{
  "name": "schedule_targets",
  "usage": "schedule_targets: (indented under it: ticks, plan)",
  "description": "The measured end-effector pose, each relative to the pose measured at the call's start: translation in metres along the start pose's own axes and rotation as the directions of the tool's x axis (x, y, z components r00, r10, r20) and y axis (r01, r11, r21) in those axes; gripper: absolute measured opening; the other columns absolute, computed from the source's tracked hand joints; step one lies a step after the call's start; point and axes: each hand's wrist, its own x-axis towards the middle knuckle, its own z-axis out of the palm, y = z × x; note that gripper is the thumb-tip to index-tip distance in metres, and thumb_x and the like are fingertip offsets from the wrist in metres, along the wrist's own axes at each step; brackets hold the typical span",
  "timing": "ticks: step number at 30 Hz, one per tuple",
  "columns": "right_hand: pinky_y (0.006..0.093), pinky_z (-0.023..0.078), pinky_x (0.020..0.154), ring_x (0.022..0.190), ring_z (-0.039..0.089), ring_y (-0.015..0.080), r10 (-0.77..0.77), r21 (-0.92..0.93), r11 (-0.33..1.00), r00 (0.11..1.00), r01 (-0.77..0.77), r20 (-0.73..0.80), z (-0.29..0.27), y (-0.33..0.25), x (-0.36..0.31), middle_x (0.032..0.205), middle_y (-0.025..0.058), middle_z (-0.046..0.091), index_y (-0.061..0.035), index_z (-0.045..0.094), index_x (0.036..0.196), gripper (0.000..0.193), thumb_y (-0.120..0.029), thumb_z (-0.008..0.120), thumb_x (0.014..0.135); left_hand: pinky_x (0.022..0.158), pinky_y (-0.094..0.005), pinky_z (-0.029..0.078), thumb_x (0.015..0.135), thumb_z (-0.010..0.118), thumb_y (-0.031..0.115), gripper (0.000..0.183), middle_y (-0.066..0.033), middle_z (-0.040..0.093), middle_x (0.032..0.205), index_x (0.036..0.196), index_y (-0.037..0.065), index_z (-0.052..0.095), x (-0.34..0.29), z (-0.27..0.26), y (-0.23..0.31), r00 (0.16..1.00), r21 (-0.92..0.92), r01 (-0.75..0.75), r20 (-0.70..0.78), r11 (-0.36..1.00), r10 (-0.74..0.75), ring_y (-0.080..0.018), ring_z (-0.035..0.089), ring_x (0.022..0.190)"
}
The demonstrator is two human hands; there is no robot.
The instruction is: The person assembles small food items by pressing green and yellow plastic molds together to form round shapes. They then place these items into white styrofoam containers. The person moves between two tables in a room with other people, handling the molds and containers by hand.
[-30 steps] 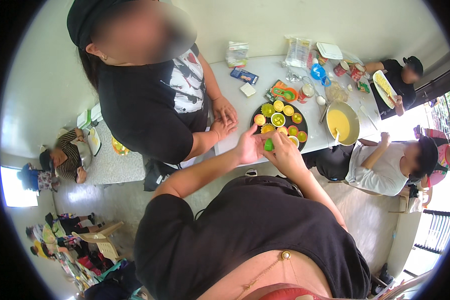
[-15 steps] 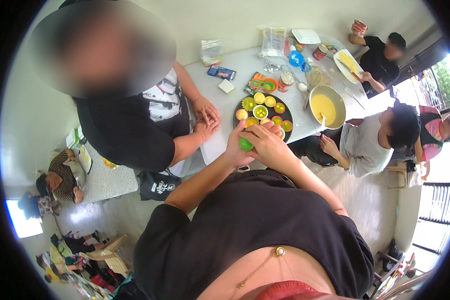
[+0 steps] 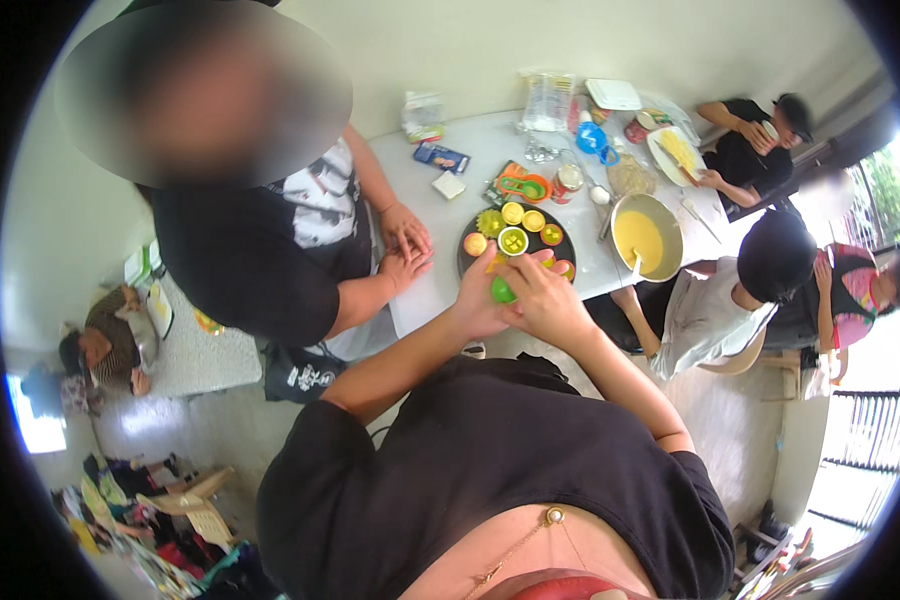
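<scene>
The left hand [image 3: 476,300] and right hand [image 3: 550,303] are gripping the green cup [image 3: 503,291] between them, near the tray [image 3: 534,241]; it is probably weighing little, flexing easily, its sides suiting a light pinch.

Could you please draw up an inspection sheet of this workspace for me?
Surface: pale table, crowded toward the wall.
Job's things: small green item at the hands; black round tray with small filled cups; metal bowl of yellow mixture.
Clutter: blue box, orange-and-green measuring cups, blue cup.
Hands: left hand and right hand meet around the green item; exact grip hidden.
Cables: nothing seen on the table.
Surroundings: co-worker in black at left, person in pale shirt at right.
</scene>
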Motion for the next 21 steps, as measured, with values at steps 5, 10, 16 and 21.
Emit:
schedule_targets:
  ticks: [5,10,16,21]
  plan:
    - [0.0343,0.051,0.068,0.089,0.060,0.0239,0.037,-0.032,0.999,0.999,-0.037,0.012,-0.001,0.007,-0.004,0.102,0.0076,0.055,-0.0047,0.054,0.106,0.044,-0.020,0.069,0.067,0.104,-0.0423,0.031,0.093,0.025,0.056,0.068,-0.0207,0.041,0.134,0.129,0.000,0.041,0.000,0.000,0.000,0.999,-0.060,0.029,-0.021,0.998,-0.030,-0.0312,0.038,0.127]
    - [0.0342,0.050,0.072,0.089,0.058,0.0241,-0.011,-0.117,0.993,1.000,0.010,-0.008,0.010,0.009,-0.005,0.097,0.0084,0.055,-0.0038,0.054,0.103,0.041,-0.024,0.070,0.071,0.103,-0.0396,0.033,0.095,0.024,0.051,0.062,-0.0160,0.050,0.126,0.122,-0.001,0.047,-0.002,-0.004,-0.002,0.986,0.135,-0.007,-0.163,0.991,0.029,-0.0259,0.046,0.119]
    - [0.0333,0.048,0.078,0.090,0.056,0.0261,-0.063,-0.129,0.989,0.998,0.066,0.027,0.018,0.006,-0.005,0.095,0.0114,0.051,0.0001,0.052,0.103,0.041,-0.024,0.067,0.074,0.102,-0.0381,0.035,0.096,0.023,0.049,0.059,-0.0148,0.053,0.122,0.119,0.001,0.049,-0.007,-0.004,-0.001,0.986,0.243,-0.016,-0.158,0.970,0.056,-0.0247,0.049,0.116]
    - [0.0340,0.048,0.076,0.088,0.057,0.0267,-0.109,-0.187,0.975,0.992,0.119,0.065,0.015,0.005,-0.013,0.094,0.0127,0.050,0.0005,0.051,0.102,0.039,-0.023,0.067,0.075,0.102,-0.0370,0.034,0.096,0.022,0.050,0.060,-0.0114,0.051,0.125,0.121,0.003,0.049,-0.008,-0.011,-0.010,0.986,0.227,-0.012,-0.162,0.974,0.050,-0.0230,0.046,0.119]
